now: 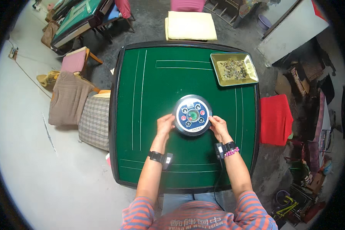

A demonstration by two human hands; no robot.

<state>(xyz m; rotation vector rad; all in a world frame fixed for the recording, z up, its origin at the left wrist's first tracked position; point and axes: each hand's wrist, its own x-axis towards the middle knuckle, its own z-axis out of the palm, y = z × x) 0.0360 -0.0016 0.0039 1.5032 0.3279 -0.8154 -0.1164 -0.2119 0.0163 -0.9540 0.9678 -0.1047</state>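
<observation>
My left hand (165, 122) and my right hand (218, 124) grip opposite sides of a round control disc (192, 115) with a dark rim, a blue and white face, several buttons and a small clear dome at its middle. The disc is at the middle of a square table (184, 151) with green felt, thin white lines and a black border; whether it rests on the felt or is slightly raised, I cannot tell. Both wrists have black straps with small devices, and the right also has a pink bead bracelet.
A gold-coloured tray (224, 80) of small mixed pieces sits at the back-right corner. Chairs with a red cover (275, 119), plaid cushion (94, 122) and yellow cushion (191, 25) surround the table. Another green table (74, 21) stands back left. A white panel (295, 27) stands back right.
</observation>
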